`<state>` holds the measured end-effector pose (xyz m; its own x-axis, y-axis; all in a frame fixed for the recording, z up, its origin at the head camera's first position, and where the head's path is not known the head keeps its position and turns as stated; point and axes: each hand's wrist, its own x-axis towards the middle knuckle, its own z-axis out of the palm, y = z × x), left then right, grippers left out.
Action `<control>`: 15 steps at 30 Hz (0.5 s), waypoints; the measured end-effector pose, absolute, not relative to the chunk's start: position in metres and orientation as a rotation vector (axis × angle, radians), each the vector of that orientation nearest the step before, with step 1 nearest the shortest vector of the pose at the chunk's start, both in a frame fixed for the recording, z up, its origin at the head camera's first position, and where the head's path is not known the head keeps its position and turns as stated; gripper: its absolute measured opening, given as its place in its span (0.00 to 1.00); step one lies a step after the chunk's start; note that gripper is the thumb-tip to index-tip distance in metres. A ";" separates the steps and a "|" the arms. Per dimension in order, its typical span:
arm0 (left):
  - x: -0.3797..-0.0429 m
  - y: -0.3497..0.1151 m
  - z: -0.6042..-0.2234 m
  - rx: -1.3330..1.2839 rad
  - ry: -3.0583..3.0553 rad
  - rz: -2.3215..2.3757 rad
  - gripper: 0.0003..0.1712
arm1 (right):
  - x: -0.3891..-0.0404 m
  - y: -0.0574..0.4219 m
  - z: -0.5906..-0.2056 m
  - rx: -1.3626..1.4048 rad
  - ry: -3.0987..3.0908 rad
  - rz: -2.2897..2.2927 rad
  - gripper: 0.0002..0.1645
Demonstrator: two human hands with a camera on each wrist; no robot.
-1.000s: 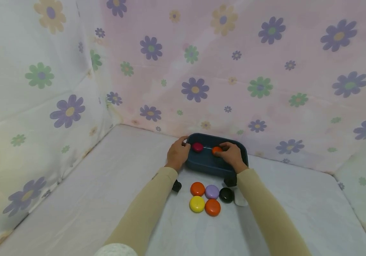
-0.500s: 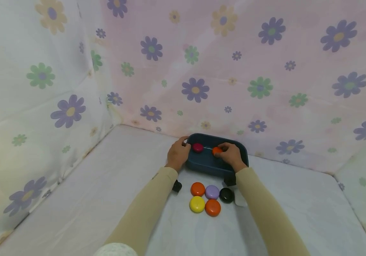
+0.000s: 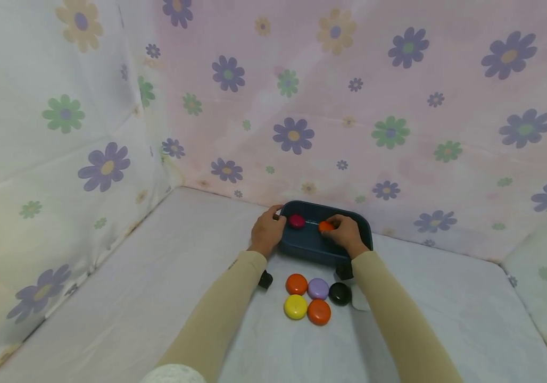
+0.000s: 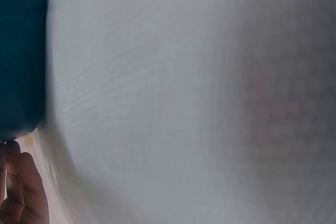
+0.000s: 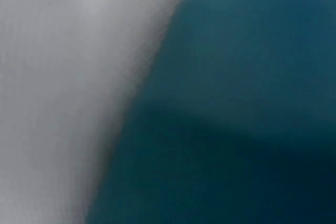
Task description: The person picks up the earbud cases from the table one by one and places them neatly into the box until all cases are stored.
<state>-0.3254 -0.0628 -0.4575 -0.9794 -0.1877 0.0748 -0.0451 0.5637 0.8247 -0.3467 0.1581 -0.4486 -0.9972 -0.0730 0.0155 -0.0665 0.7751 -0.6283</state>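
A dark blue tray stands near the back wall. My left hand holds its left end, fingers at the far left corner and thumb at the rim. In the left wrist view some fingers show beside the tray's corner. Inside the tray, my right hand pinches a glossy orange disc between thumb and fingers. A dark red disc lies in the tray's left part. The right wrist view shows only the blurred tray wall and white cloth; the hand is outside it.
In front of the tray lie several round discs: orange, lilac, black, yellow, and a second orange disc. A white piece is partly hidden by the right sleeve. A flowered cloth wall rises behind.
Both hands stay where they were, the left at the tray and the right at the orange disc. The whole head view has shifted very slightly.
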 end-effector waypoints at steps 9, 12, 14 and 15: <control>-0.325 -0.063 -0.458 0.210 -2.630 -1.407 0.25 | -0.347 0.157 -0.450 -0.155 2.977 -1.002 0.23; -0.326 -0.062 -0.458 0.220 -2.631 -1.409 0.24 | -0.346 0.158 -0.449 -0.170 2.986 -1.002 0.23; -0.326 -0.062 -0.458 0.221 -2.636 -1.404 0.25 | -0.346 0.158 -0.449 -0.178 2.989 -1.005 0.23; -0.326 -0.062 -0.458 0.220 -2.640 -1.400 0.25 | -0.346 0.158 -0.449 -0.182 2.991 -1.004 0.23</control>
